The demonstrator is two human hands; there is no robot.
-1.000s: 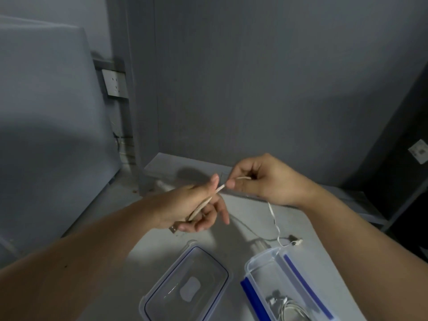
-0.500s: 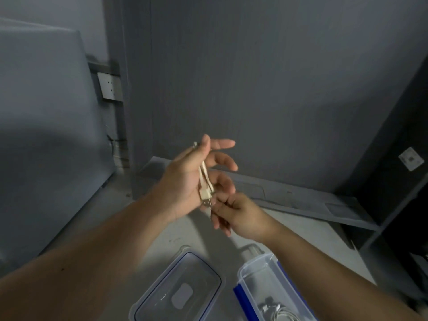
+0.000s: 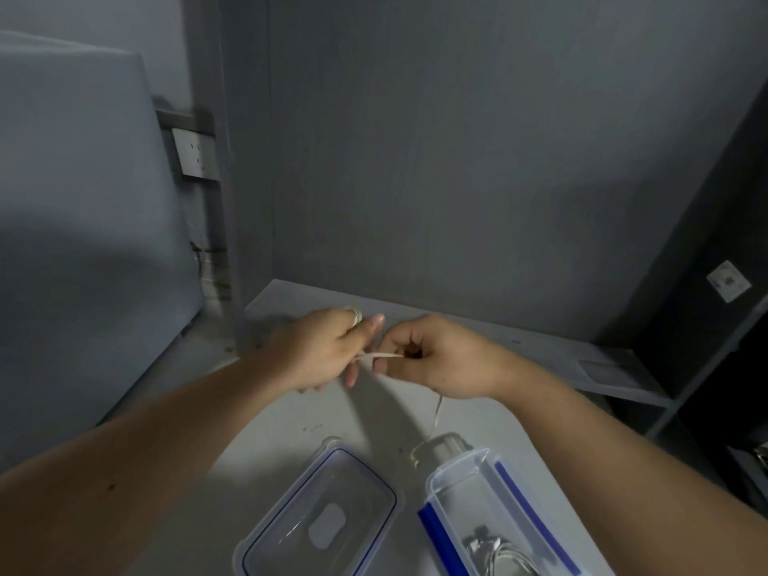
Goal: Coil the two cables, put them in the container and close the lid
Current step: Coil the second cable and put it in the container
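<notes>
Overhead, grey matte walls box in the pale, smooth worktop (image 3: 291, 417). Near me sits the clear rectangular plastic container (image 3: 469, 488) with blue strips, one coiled cable (image 3: 494, 552) already inside; its clear lid (image 3: 320, 521) lies flat just left of it. Both forearms reach forward. My left hand (image 3: 324, 351) is curled around loops of the thin white cable (image 3: 384, 356), my right hand (image 3: 436, 355) pinches it taut, the tail dangling toward the container.

My feed is dim and grey-blue. Soft shadows from the hands (image 3: 328, 351) fall toward me on the table (image 3: 266, 442). Edges bow from the wide lens; detail is soft and slightly blurred.
</notes>
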